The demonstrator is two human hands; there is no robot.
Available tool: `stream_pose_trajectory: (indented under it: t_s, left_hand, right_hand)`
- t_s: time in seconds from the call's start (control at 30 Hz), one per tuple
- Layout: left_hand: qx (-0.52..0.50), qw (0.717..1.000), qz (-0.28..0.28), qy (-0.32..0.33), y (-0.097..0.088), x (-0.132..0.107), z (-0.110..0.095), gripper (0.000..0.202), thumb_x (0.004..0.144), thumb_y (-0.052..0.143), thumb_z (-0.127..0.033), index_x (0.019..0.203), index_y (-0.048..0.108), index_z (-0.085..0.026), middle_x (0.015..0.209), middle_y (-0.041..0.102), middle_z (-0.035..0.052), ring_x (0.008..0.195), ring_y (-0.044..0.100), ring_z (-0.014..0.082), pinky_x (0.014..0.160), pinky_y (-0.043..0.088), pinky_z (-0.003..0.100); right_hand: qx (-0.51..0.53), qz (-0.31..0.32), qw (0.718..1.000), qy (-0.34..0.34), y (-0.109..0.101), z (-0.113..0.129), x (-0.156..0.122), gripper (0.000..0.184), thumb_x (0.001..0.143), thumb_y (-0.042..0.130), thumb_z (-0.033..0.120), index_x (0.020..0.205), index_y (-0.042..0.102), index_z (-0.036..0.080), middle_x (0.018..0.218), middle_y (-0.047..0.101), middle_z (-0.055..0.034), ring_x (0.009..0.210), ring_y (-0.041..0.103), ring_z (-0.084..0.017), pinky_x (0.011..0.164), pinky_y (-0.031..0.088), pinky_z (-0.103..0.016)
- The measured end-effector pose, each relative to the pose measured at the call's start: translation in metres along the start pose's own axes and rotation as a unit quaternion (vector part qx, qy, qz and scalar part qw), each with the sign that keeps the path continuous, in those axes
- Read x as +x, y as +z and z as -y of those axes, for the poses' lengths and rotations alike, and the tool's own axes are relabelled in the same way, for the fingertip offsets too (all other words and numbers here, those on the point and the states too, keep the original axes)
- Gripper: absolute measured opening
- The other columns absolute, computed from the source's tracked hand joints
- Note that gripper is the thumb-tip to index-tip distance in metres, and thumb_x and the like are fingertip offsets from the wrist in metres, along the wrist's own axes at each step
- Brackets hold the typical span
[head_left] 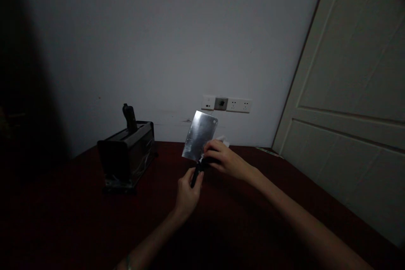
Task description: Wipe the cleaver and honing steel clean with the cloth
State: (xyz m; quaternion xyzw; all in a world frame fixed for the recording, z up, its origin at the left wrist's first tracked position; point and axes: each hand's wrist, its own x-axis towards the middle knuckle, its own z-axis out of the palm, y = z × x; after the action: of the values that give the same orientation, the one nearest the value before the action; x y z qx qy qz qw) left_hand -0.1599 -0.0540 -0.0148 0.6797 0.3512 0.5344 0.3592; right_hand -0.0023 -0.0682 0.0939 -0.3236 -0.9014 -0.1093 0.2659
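A cleaver with a broad shiny blade stands blade-up above the dark red table. My left hand is closed on its black handle from below. My right hand is closed near the base of the blade, with a small white piece, perhaps a cloth or tissue, showing behind the fingers. What exactly the right fingers grip is hard to see in the dim light.
A dark knife block stands on the table to the left, with one black knife handle sticking up from it. A white wall socket strip is behind the cleaver. A pale door fills the right side.
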Motion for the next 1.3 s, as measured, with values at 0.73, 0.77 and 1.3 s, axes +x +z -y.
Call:
stream_pose_trajectory:
  t_s: [0.73, 0.77, 1.3]
  left_hand:
    - [0.026, 0.999, 0.0, 0.019, 0.001, -0.004, -0.006, 0.031, 0.082, 0.048, -0.04, 0.088, 0.059, -0.012, 0.06, 0.056, 0.0004, 0.051, 0.05, 0.0111, 0.049, 0.037, 0.019]
    - [0.027, 0.999, 0.003, 0.02, 0.002, -0.005, -0.006, 0.031, 0.083, 0.047, -0.04, 0.087, 0.059, -0.012, 0.059, 0.056, 0.0003, 0.051, 0.05, 0.0111, 0.049, 0.037, 0.019]
    - [-0.087, 0.995, 0.035, -0.025, 0.001, 0.002, -0.012, 0.03, 0.082, 0.045, -0.045, 0.088, 0.05, -0.015, 0.069, 0.059, 0.0001, 0.038, 0.05, 0.0074, 0.039, 0.035, 0.019]
  right_hand:
    - [-0.048, 0.05, 0.997, -0.024, 0.003, 0.009, 0.017, 0.013, 0.082, 0.051, 0.02, 0.091, 0.059, 0.015, 0.099, 0.054, -0.0089, 0.095, 0.045, -0.02, 0.079, 0.037, -0.034]
    - [-0.05, 0.046, 0.997, -0.026, 0.007, 0.009, 0.018, 0.014, 0.082, 0.051, 0.019, 0.092, 0.059, 0.016, 0.1, 0.055, -0.0091, 0.095, 0.045, -0.02, 0.079, 0.037, -0.034]
    - [0.07, -0.163, 0.957, 0.227, 0.037, -0.021, -0.066, 0.007, 0.079, 0.054, 0.021, 0.085, 0.057, 0.019, 0.088, 0.053, -0.0049, 0.083, 0.053, -0.018, 0.075, 0.044, -0.032]
